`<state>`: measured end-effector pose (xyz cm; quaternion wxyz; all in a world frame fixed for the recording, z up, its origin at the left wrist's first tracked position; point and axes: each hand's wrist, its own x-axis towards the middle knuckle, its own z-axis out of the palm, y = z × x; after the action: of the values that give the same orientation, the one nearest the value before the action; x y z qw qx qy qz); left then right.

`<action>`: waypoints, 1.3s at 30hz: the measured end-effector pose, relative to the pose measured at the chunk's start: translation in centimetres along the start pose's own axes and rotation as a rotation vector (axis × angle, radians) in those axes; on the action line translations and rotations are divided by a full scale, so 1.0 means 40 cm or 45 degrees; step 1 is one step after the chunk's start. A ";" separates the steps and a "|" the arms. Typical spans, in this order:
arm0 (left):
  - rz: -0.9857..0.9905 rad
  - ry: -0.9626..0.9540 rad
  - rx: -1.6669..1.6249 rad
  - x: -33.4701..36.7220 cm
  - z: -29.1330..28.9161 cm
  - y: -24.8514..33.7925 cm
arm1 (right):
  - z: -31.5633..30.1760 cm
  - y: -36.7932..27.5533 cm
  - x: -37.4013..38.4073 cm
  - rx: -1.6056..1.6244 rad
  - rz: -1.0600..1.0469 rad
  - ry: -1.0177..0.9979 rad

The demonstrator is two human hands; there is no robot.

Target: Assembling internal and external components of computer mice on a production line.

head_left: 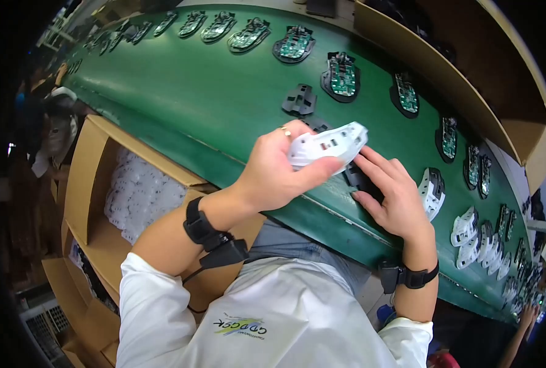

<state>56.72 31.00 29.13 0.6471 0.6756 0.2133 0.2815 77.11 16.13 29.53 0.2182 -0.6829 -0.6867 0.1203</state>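
Observation:
My left hand [276, 165] is closed around a white plastic shell [328, 146] with small slots, shaped like a computer mouse cover. The shell is raised and tilted over the green work surface [212, 104], its far end slightly blurred. My right hand [395, 196] is beside it, fingertips close to the shell's right edge. Between my right thumb and fingers is a dark plastic piece [360, 179], mostly hidden by the hand and shell. Beyond the shell lie a grey-black plastic cover [299, 100] and another dark piece [316, 125], partly covered.
Dark bases with green circuit boards [343, 76] line the far side. White-shelled units [432, 191] sit at the right, with several more beyond. A cardboard box of white shells [141, 196] stands left of me; another cardboard box [457, 67] is at far right. Another person's hand [528, 316] shows lower right.

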 end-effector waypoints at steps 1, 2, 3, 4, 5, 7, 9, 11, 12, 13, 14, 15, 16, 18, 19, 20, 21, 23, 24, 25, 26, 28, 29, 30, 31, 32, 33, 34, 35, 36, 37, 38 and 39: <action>-0.117 0.038 -0.055 0.000 -0.009 -0.002 | 0.003 0.006 -0.001 -0.015 0.011 0.014; -0.094 0.013 -0.012 -0.003 -0.017 -0.013 | 0.014 0.013 -0.004 0.046 0.060 0.098; -0.077 -0.003 -0.016 -0.003 -0.009 -0.016 | 0.026 0.017 -0.004 0.105 0.106 0.184; -0.033 0.107 -0.123 -0.007 0.001 -0.019 | 0.037 0.011 -0.001 0.103 0.146 0.325; 0.017 0.214 -0.236 -0.004 0.012 -0.024 | 0.038 0.006 -0.004 0.370 0.314 0.344; 0.051 0.113 -0.122 -0.008 -0.005 -0.035 | 0.064 0.016 -0.010 0.805 0.399 0.517; -0.042 -0.067 0.003 -0.003 0.001 -0.032 | 0.084 0.025 -0.013 0.899 0.184 0.637; 0.046 -0.095 0.022 -0.004 0.010 -0.025 | 0.094 0.011 -0.010 0.928 0.154 0.590; 0.008 -0.100 0.006 -0.003 0.014 -0.022 | 0.093 0.011 -0.010 0.908 0.113 0.564; -0.038 -0.097 -0.008 -0.008 0.014 -0.019 | 0.090 0.005 -0.003 0.896 0.071 0.529; -0.046 -0.076 0.005 -0.011 0.012 -0.022 | 0.072 -0.002 0.001 0.779 0.017 0.498; -0.037 -0.075 0.004 -0.017 0.013 -0.023 | 0.064 -0.013 0.006 0.773 0.010 0.500; -0.005 -0.055 0.040 -0.022 0.016 -0.027 | 0.064 -0.022 0.007 0.746 0.017 0.473; 0.084 -0.074 0.217 -0.025 0.016 -0.024 | 0.071 -0.015 0.016 0.521 -0.134 0.457; 0.085 -0.074 0.217 -0.030 0.017 -0.025 | 0.071 -0.027 0.017 0.466 -0.114 0.455; 0.045 -0.082 0.183 -0.036 0.017 -0.027 | 0.070 -0.025 0.018 0.407 -0.090 0.435; 0.005 -0.091 0.149 -0.039 0.018 -0.029 | 0.070 -0.022 0.018 0.349 -0.066 0.415; 0.021 -0.116 0.164 -0.036 0.019 -0.026 | 0.084 -0.033 0.021 0.681 0.028 0.413; 0.095 -0.136 0.184 -0.035 0.022 -0.026 | 0.090 -0.035 0.021 1.015 0.114 0.405; 0.170 -0.153 0.204 -0.034 0.025 -0.026 | 0.093 -0.030 0.018 1.015 0.121 0.412; 0.169 -0.162 0.203 -0.034 0.027 -0.018 | 0.095 -0.025 0.015 1.008 0.142 0.287; 0.158 -0.165 0.366 -0.036 0.027 0.004 | 0.100 -0.026 0.013 0.949 0.164 0.213; 0.157 -0.172 0.369 -0.037 0.027 0.002 | 0.099 -0.030 0.011 0.951 0.167 0.218; 0.146 -0.147 0.350 -0.038 0.028 -0.003 | 0.094 -0.037 0.009 0.891 0.185 0.221; 0.140 -0.122 0.331 -0.034 0.027 -0.008 | 0.090 -0.040 0.012 0.829 0.201 0.225; 0.145 -0.126 0.335 -0.023 0.021 -0.011 | 0.091 -0.042 0.016 0.829 0.199 0.233; 0.346 -0.131 0.557 -0.007 0.012 -0.014 | 0.093 -0.046 0.022 0.618 0.099 0.365; 0.544 -0.129 0.779 0.002 0.006 -0.016 | 0.095 -0.048 0.026 0.408 -0.002 0.488; 0.543 -0.126 0.785 0.005 0.003 -0.020 | 0.091 -0.052 0.028 0.412 -0.007 0.489; 0.585 -0.121 0.712 0.007 0.000 -0.023 | 0.084 -0.059 0.030 0.435 -0.060 0.523; 0.623 -0.121 0.637 0.006 -0.004 -0.023 | 0.081 -0.067 0.029 0.460 -0.109 0.557; 0.664 -0.135 0.598 0.010 -0.016 -0.017 | 0.080 -0.067 0.027 0.467 -0.110 0.556; 0.658 -0.135 0.603 0.006 -0.021 -0.018 | 0.077 -0.063 0.020 0.601 -0.095 0.529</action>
<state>56.41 31.84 28.44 0.3902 0.8522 0.0606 0.3432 73.47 17.25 28.09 0.5103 -0.5978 -0.6052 0.1263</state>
